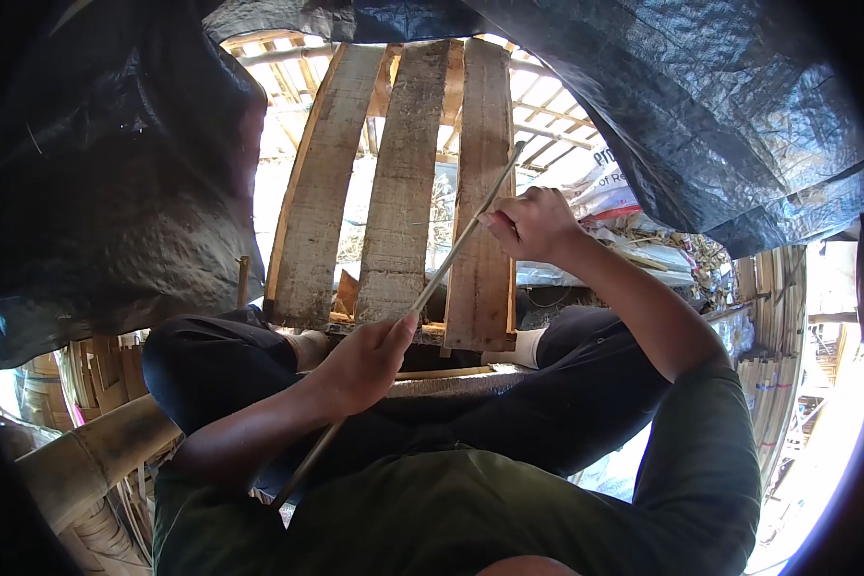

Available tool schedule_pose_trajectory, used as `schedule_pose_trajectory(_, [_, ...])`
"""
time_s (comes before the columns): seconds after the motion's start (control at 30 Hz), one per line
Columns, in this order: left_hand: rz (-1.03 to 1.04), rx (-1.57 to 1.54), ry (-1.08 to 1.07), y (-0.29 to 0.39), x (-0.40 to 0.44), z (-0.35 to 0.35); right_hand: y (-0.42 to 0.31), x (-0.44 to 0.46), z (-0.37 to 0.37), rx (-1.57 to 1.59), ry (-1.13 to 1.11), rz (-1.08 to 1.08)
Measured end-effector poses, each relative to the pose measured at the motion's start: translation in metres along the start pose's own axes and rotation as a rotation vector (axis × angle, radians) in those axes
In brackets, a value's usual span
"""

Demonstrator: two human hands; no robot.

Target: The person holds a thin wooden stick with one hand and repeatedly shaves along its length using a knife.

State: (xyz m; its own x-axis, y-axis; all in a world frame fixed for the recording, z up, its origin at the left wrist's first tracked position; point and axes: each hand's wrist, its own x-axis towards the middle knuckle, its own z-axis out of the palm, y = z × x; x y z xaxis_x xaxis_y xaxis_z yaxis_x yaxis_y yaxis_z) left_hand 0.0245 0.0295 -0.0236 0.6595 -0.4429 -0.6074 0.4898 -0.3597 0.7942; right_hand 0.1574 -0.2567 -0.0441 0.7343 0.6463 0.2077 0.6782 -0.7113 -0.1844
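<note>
A long, thin bamboo stick (444, 273) runs slantwise across my lap, its far tip up at the right-hand plank and its near end down by my left side. My left hand (363, 367) is closed around its lower half, with the thumb laid along it. Farther up, my right hand (531, 227) pinches the stick between curled fingers and thumb. Whether a small tool sits inside the right fist I cannot make out. Beneath the stick is a slatted wooden bench (399, 202) of three rough planks, which slopes away from me between my knees.
Dark plastic sheeting (154, 182) hangs at the left, and another blue-black tarp (730, 115) covers the upper right. A printed sack (610, 187) lies behind my right hand. A thick bamboo pole (101, 461) stands out at lower left. Bundled bamboo strips (773, 384) are at the right.
</note>
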Motion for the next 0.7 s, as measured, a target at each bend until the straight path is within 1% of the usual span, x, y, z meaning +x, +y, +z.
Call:
schedule_pose_trajectory(0.07, [-0.063, -0.065, -0.031, 0.0, 0.001, 0.0, 0.0, 0.0, 0.0, -0.005, -0.003, -0.009])
schedule_pose_trajectory(0.1, [-0.062, -0.064, -0.028, 0.0, 0.001, 0.0, -0.001, -0.001, 0.001, -0.023, 0.005, -0.019])
schedule_pose_trajectory(0.17, [0.012, 0.013, -0.017, -0.001, 0.001, 0.0, 0.0, -0.002, 0.002, -0.041, 0.014, -0.035])
schedule_pose_trajectory(0.27, [0.007, 0.004, -0.025, 0.0, 0.0, 0.001, 0.017, -0.006, 0.007, -0.079, -0.017, -0.018])
schedule_pose_trajectory(0.3, [0.008, 0.008, -0.025, 0.002, -0.001, 0.001, 0.038, -0.007, 0.009, -0.153, -0.038, 0.126])
schedule_pose_trajectory(0.33, [-0.074, -0.056, -0.057, 0.003, -0.004, 0.001, 0.055, -0.009, 0.007, -0.226, -0.057, 0.273])
schedule_pose_trajectory(0.37, [-0.152, -0.121, -0.085, 0.004, -0.006, 0.001, 0.068, -0.013, -0.001, -0.239, -0.113, 0.343])
schedule_pose_trajectory(0.4, [-0.149, -0.118, -0.08, 0.002, -0.008, 0.0, 0.071, -0.011, -0.012, -0.251, -0.171, 0.412])
schedule_pose_trajectory(0.43, [-0.103, -0.108, -0.075, -0.002, -0.008, 0.002, 0.069, -0.011, -0.015, -0.237, -0.225, 0.452])
schedule_pose_trajectory(0.47, [-0.056, -0.101, -0.071, -0.004, -0.007, 0.003, 0.063, -0.013, -0.014, -0.192, -0.263, 0.444])
schedule_pose_trajectory(0.5, [-0.052, -0.107, -0.071, -0.003, -0.008, 0.003, 0.045, -0.01, -0.014, -0.148, -0.303, 0.437])
schedule_pose_trajectory(0.53, [-0.06, -0.07, -0.058, -0.001, -0.008, 0.003, 0.032, -0.012, 0.001, -0.16, -0.277, 0.359])
schedule_pose_trajectory(0.57, [-0.071, -0.03, -0.046, 0.0, -0.008, 0.002, 0.003, -0.01, -0.003, 0.023, -0.279, 0.344])
schedule_pose_trajectory(0.6, [-0.072, -0.03, -0.047, 0.0, -0.008, 0.002, -0.021, -0.005, -0.01, 0.086, -0.375, 0.315])
schedule_pose_trajectory(0.63, [0.009, 0.031, -0.026, -0.002, -0.008, 0.003, -0.045, -0.001, -0.022, 0.135, -0.409, 0.29])
schedule_pose_trajectory(0.67, [0.088, 0.091, -0.009, -0.003, -0.009, 0.003, -0.042, -0.003, -0.02, 0.14, -0.41, 0.296])
schedule_pose_trajectory(0.7, [0.083, 0.093, -0.019, -0.001, -0.009, 0.003, -0.036, -0.005, -0.017, 0.062, -0.371, 0.268])
